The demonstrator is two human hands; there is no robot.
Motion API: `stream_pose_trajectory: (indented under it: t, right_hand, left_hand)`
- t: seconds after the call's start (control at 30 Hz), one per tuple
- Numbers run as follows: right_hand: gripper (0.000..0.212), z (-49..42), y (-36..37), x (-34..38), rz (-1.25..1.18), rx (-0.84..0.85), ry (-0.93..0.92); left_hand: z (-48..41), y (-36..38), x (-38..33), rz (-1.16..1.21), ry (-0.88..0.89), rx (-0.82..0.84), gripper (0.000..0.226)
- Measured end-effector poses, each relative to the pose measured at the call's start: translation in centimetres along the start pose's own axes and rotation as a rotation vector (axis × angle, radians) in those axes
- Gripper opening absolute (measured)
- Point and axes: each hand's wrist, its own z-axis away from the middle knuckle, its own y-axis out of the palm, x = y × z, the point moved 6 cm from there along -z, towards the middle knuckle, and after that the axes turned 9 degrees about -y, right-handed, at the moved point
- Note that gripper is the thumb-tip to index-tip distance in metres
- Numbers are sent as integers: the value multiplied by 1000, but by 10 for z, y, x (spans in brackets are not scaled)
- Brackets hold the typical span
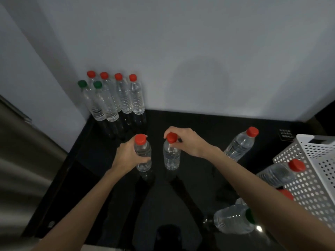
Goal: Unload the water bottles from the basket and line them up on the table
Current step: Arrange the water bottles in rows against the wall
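my left hand wraps round the body of a red-capped bottle. my right hand pinches the cap of a second bottle just beside it. both bottles stand upright near the middle of the black surface, well apart from the row in the far left corner: four red caps against the wall and two green caps in front.

i judge these two belong next to the green pair, carrying that front line on. for the move i'd take the right one lower down, since a cap pinch lets the body swing. i'd set each base down flat, just beside its neighbour, and let go only once it stands steady, so the row isn't knocked over.

the white perforated basket sits at the right edge. a red-capped one leans at its side, and i cannot tell whether it is in or out.

the bottles show no labels. a small dark plate by the basket has pale lines of print, too small to read.
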Motion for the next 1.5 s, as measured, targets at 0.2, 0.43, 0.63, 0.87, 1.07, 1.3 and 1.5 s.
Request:
stream_pose_trajectory:
  t: [0.2,0.43,0.63,0.87,1.07,1.3,1.5]
  right_hand:
    - [37,8,5,-20,-88,-132,106]
    - [67,14,29,-28,-221,-299,215]
    - [70,34,53,-26,-296,-574,273]
    - [66,27,70,-24,-210,-511,315]
    - [64,13,68,-16,-204,-477,331]
    - [57,-29,54,-6,-242,-476,310]
    - [57,-80,23,-10,-235,-539,286]
  left_hand:
    - [-2,1,17,41,13,28,76]
    - [-4,6,32,171,37,31,70]
    - [16,16,47,445,24,-71,74]
    - [20,25,51,498,-24,-107,81]
    - [11,15,50,469,-18,-76,75]
    - [-30,-11,39,488,39,-48,78]
    - [-92,-31,17,507,56,-5,80]
